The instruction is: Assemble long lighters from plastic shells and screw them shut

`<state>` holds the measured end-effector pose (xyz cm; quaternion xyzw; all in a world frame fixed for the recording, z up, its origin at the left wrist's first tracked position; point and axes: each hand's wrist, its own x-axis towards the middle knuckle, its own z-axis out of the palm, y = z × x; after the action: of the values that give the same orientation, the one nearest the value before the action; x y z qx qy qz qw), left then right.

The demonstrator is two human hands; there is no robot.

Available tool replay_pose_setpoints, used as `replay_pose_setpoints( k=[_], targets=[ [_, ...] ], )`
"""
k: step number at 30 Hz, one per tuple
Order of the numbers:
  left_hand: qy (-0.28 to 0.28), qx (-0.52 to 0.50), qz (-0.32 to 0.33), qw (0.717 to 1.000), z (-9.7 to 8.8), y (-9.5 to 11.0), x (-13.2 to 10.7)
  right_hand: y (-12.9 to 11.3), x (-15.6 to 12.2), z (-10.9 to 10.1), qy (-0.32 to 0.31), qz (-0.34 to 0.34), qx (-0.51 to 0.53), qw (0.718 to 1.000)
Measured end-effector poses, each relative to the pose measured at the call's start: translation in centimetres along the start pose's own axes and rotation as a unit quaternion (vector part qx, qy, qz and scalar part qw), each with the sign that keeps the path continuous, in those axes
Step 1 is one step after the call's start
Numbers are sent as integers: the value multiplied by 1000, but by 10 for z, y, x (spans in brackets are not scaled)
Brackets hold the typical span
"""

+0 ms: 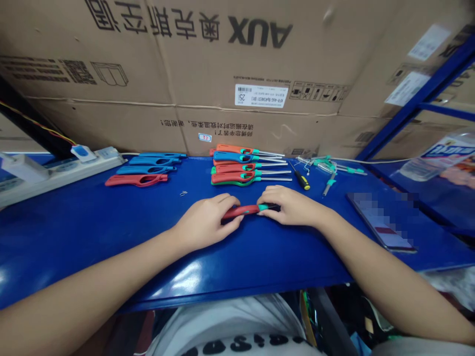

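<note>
Both my hands hold one red lighter (245, 211) just above the blue table, near its middle. My left hand (208, 220) is closed around the red handle end. The fingers of my right hand (291, 206) pinch its green collar, where a dark part shows between them. Behind my hands lies a stack of finished-looking lighters (233, 177) with orange, blue and red handles and metal tubes. To the left rest several blue and red handle shells (137, 180) without tubes. A few tiny metal pieces (183, 193), perhaps screws, lie between the two groups.
A yellow-and-black screwdriver (302, 179) lies right of the lighters, beside loose tubes with green parts (329, 183). A phone (382, 222) rests on the right of the table (237, 267). Large cardboard boxes (208, 64) stand behind; a power strip (63, 173) sits at left, a clear plastic container (426, 160) at right.
</note>
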<state>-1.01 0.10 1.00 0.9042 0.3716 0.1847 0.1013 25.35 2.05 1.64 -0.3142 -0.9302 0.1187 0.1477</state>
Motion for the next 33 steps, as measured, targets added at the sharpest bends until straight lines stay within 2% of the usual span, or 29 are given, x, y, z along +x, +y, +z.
replay_pose_setpoints(
  k=[3, 7, 9, 11, 12, 14, 16, 17, 20, 22, 23, 24, 26, 28, 29, 31, 32, 33],
  targets=[
    [-33, 12, 13, 999, 2, 0, -1, 7, -2, -7, -24, 44, 13, 999],
    [-40, 67, 16, 997, 1, -2, -1, 20, -8, -16, -34, 87, 52, 994],
    [-50, 104, 3, 993, -2, -1, -1, 29, -11, -21, -20, 99, 63, 993],
    [-60, 133, -10, 989, -5, 1, -1, 40, -15, -27, 36, 143, 14, 989],
    [-64, 142, -16, 988, -7, 2, -2, 46, -17, -29, 75, 184, -35, 979],
    [-73, 152, -24, 985, -9, 5, -3, 57, -23, -31, 122, 287, -142, 939],
    [-79, 155, -27, 984, -11, 8, -5, 67, -28, -29, 115, 377, -197, 898],
    [-79, 154, -27, 985, -11, 9, -6, 72, -30, -28, 94, 409, -198, 886],
    [-74, 130, -19, 989, -10, 11, -8, 80, -32, -25, 43, 454, -167, 874],
    [-70, 100, -9, 992, -9, 12, -8, 79, -31, -26, 54, 465, -162, 869],
    [-68, 86, -5, 994, -8, 13, -9, 77, -29, -28, 82, 472, -163, 863],
    [-67, 74, -1, 995, -7, 13, -9, 73, -27, -31, 127, 475, -164, 855],
    [-67, 58, 4, 996, -5, 15, -11, 58, -22, -35, 261, 448, -167, 839],
    [-69, 51, 7, 996, -3, 18, -12, 35, -14, -33, 403, 346, -168, 830],
    [-70, 50, 11, 996, -2, 20, -13, 21, -9, -29, 448, 293, -157, 830],
    [-66, 53, 22, 996, -1, 23, -14, -7, 3, -16, 469, 201, -86, 856],
    [-65, 59, 28, 996, 0, 24, -15, -19, 10, -7, 442, 165, -25, 881],
    [-65, 66, 34, 995, 1, 25, -15, -31, 17, 3, 390, 128, 34, 911]
  ],
)
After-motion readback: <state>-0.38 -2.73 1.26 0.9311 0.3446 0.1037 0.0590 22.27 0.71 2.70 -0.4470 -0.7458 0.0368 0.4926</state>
